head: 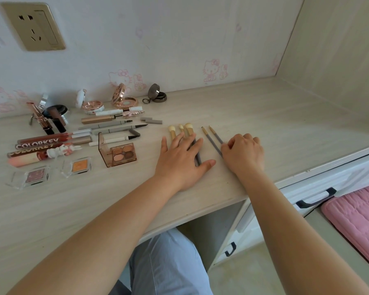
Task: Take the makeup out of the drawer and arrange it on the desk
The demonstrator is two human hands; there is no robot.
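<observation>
My left hand (182,160) lies flat with spread fingers on three fluffy makeup brushes (188,129) with grey handles, in the middle of the pale wooden desk (264,116). My right hand (243,154), fingers curled, pinches the lower ends of two thin grey brushes (211,138) just to the right. To the left lie an open eyeshadow palette (119,155), two small single eyeshadows (77,166), lip gloss tubes (41,143), eyeliner and brow pencils (113,126), and open compacts (124,99) near the wall.
A closed white drawer with a dark handle (316,199) sits under the desk's right part. A pink cushion (358,220) lies at the lower right. A wall socket (33,26) is at the upper left. My legs in light blue trousers (168,262) are under the desk.
</observation>
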